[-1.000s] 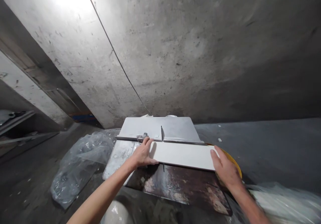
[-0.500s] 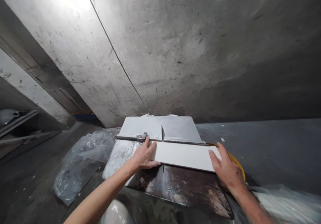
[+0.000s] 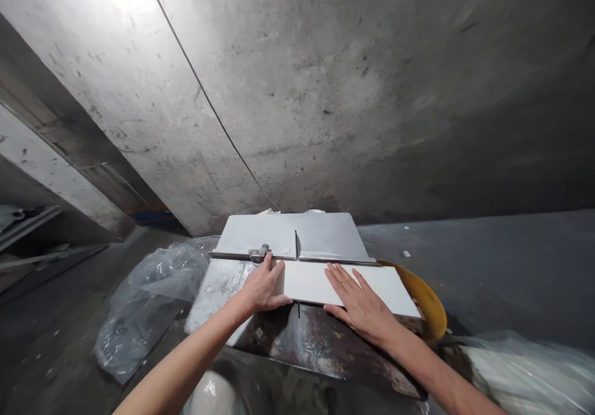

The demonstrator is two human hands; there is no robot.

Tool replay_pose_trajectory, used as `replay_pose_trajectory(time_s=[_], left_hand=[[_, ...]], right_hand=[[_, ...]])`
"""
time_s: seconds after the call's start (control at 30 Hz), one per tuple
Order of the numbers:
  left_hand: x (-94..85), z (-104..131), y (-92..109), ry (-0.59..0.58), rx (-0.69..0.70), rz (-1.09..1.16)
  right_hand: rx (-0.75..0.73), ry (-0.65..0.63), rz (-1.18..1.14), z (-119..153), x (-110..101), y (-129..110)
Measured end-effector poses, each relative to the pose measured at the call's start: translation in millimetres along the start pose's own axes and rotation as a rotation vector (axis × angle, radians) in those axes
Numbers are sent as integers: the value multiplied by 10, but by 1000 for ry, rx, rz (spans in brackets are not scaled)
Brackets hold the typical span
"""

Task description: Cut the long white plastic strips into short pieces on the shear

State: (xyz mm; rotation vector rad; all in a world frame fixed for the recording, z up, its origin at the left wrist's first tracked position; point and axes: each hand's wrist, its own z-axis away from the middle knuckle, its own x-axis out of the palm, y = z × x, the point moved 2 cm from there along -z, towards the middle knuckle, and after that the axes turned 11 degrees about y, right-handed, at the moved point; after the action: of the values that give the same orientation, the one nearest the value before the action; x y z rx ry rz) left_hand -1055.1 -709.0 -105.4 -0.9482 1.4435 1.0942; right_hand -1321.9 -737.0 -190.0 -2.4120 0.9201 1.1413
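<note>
A long white board lies flat on a stained metal work table, its far edge along a metal fence. My left hand grips the board's left end, thumb at the near edge and index finger by a small metal stop on the fence. Flat on the board's middle rests my right hand, fingers stretched out. A thin dark upright blade or slot shows behind the fence; its line continues on the near side of the board.
A yellow tub stands against the table's right side. Crumpled clear plastic lies on the floor at left, and plastic-wrapped material at lower right. A concrete wall rises behind. A metal shelf or frame is at far left.
My right hand has moved left from the board's right end to its middle and now lies flat. My left hand stays at the left end. The view has shifted slightly.
</note>
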Motion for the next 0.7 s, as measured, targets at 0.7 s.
replay_pose_trajectory(time_s=[0.7], left_hand=[[63,-964,-381,176,28,94]], right_hand=[[106,-170,-6,-727,410,627]])
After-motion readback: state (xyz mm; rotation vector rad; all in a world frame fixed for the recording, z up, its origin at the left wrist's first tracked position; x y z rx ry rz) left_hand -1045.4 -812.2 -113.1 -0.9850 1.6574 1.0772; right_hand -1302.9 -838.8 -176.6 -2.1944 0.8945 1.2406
